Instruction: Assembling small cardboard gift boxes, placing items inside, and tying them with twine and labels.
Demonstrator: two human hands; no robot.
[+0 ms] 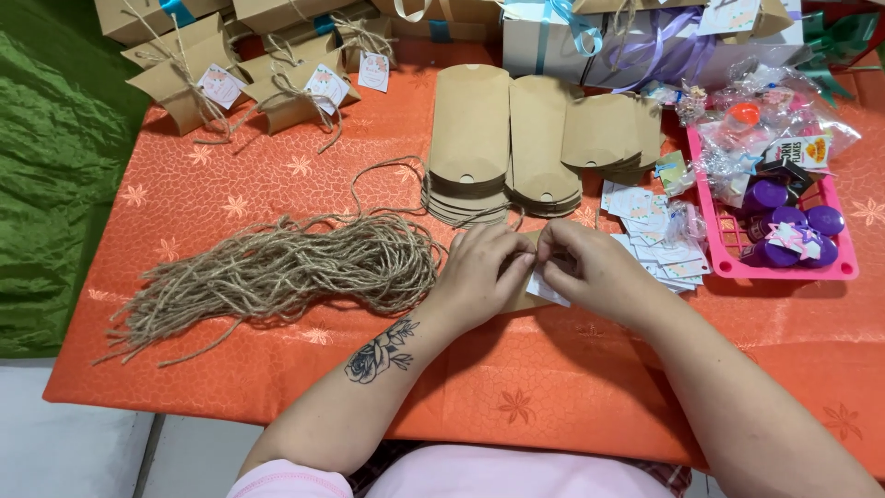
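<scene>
Both hands, left and right, pinch a white tag against a brown box low on the counter. Twine lies just left; flat boxes stack behind. A pink basket sits right, tags beside it, and tied boxes far left.

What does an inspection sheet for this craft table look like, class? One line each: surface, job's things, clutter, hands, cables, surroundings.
Surface: orange flowered tablecloth.
Job's things: white tag and brown flat box under both hands.
Clutter: twine bundle; stacks of flat boxes; loose tags; pink basket of purple items; tied boxes.
Hands: left hand and right hand pinch the tag together.
Cables: nothing seen.
Surroundings: green cloth; ribboned boxes.
</scene>
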